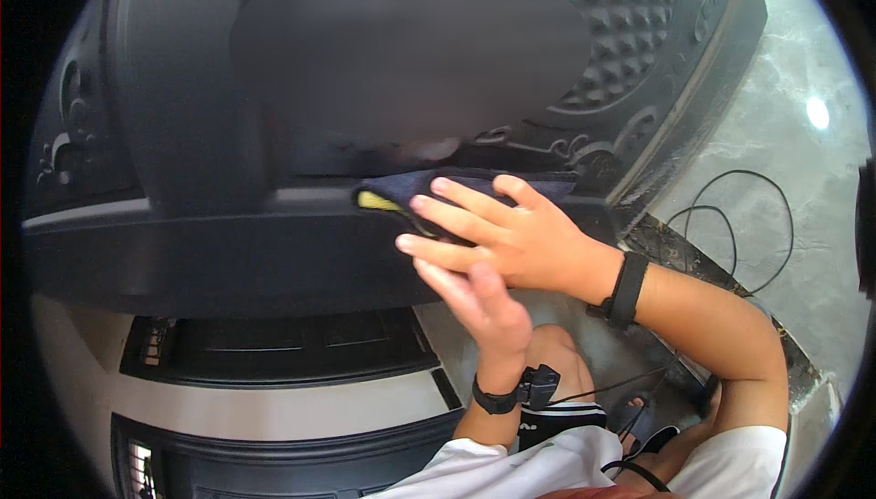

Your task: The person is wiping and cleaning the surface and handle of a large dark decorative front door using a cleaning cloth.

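Note:
A dark blue cloth with a yellow patch [378,201] lies against the ledge of a dark grey embossed door panel [191,109]. Over the cloth, my right hand [510,232] is spread, pressing it to the panel; its thumb is hidden. My left hand [489,314] is just below, slightly blurred, with thumb and fingers apart and nothing visible in it. Its fingertips come close to the right hand and the panel's lower face; whether they touch cannot be made out. A grey blurred oval covers much of the panel.
Grey marbled floor [753,129] stretches to the right, with a thin black cable [792,225] looped on it. At lower left are dark panelled doors [287,352] with a pale strip between. A small black device [540,386] is strapped at my left wrist, its cable trailing right.

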`<state>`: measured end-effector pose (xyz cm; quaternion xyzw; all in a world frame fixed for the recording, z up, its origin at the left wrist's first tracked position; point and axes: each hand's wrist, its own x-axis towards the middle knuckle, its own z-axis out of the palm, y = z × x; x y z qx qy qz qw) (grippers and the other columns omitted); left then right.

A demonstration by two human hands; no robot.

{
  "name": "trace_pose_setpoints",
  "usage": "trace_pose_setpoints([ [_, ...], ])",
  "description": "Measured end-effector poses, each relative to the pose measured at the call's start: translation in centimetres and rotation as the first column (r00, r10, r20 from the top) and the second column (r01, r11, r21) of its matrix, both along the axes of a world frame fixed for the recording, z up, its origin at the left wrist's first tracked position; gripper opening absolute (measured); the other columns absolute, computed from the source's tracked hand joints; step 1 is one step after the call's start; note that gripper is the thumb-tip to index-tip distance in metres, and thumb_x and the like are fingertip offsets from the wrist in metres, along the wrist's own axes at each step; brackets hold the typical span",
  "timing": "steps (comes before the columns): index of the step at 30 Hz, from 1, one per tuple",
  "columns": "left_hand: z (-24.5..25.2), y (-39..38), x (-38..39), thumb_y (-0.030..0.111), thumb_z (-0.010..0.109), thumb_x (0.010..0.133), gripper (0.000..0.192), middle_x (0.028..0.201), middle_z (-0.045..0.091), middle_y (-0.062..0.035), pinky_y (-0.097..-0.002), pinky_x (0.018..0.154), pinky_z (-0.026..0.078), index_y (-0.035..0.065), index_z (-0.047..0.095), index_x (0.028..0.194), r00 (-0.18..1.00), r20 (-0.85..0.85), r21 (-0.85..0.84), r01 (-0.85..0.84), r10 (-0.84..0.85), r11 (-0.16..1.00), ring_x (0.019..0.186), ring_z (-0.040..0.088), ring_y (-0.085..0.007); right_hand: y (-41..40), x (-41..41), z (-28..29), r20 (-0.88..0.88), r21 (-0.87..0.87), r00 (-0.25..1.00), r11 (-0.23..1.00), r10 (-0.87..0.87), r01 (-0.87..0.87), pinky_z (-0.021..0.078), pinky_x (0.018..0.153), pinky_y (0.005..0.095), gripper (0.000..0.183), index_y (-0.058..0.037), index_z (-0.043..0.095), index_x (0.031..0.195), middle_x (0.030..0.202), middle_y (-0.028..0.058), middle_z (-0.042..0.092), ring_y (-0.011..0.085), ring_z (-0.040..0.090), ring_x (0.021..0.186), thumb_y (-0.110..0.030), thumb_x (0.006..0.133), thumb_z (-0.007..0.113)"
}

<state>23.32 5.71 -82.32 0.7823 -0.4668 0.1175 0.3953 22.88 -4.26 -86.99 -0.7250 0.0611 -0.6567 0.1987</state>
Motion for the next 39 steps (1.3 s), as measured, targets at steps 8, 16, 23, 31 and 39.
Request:
trace_pose_setpoints([
  [8,-1.8,1.1,0.9,0.041,0.039,0.106,0.079,0.162,0.024,-0.0238,-0.0467,0.12,0.026,-0.0024,0.002,0.161,1.0,-0.006,0.116,0.027,-0.027,0.993,0.148,0.031,-0.0335,0.0,-1.0,-2.1,-0.051,0.062,0.993,0.992,0.111,-0.108,0.0458,0.085,0.0339,0.052,-0.0232,0.057,0.141,0.134,0.0053,0.062,0.0203,0.061,0.124,-0.028,0.09,0.061],
  [16,2.1,0.3,0.6,0.041,0.029,0.106,0.067,0.159,0.031,-0.021,-0.0493,0.116,0.037,0.0023,0.018,0.159,1.0,0.0,-0.175,0.017,-0.017,0.985,0.142,0.042,-0.0349,0.6,-0.7,3.2,0.172,0.071,0.97,0.98,0.172,-0.186,0.0457,0.089,0.0315,0.053,-0.0254,0.056,0.144,0.139,0.005,0.061,0.0199,0.058,0.126,-0.028,0.092,0.062],
  [23,-0.7,0.6,1.6,0.041,0.031,0.108,0.067,0.157,0.034,-0.0226,-0.047,0.118,0.031,-0.0018,0.02,0.158,0.991,0.133,0.002,-0.015,0.015,1.0,0.143,0.039,-0.034,-0.1,0.1,-1.0,0.087,0.05,0.987,0.989,0.136,-0.14,0.0461,0.089,0.0319,0.055,-0.0288,0.053,0.146,0.139,0.0026,0.06,0.0192,0.057,0.127,-0.027,0.092,0.063],
  [31,-4.8,1.8,1.9,0.032,0.03,0.111,0.056,0.152,0.036,-0.0232,-0.0427,0.115,0.034,-0.0046,0.026,0.153,0.997,0.064,0.115,-0.043,0.035,0.992,0.14,0.042,-0.0317,0.7,-1.1,-5.6,-0.076,0.155,0.975,0.968,0.21,-0.196,0.0462,0.089,0.0343,0.058,-0.0306,0.053,0.146,0.135,0.0024,0.06,0.0218,0.056,0.127,-0.021,0.091,0.065],
  [39,-4.2,1.5,0.9,0.037,0.029,0.111,0.055,0.15,0.044,-0.0215,-0.046,0.114,0.039,-0.0025,0.039,0.149,0.927,-0.374,-0.203,-0.051,-0.03,0.978,0.139,0.045,-0.034,-0.2,-1.4,-4.8,-0.019,0.145,0.947,0.938,0.32,-0.314,0.0541,0.086,0.0362,0.043,-0.021,0.067,0.124,0.127,0.0037,0.059,0.0275,0.058,0.116,-0.021,0.081,0.069],
])
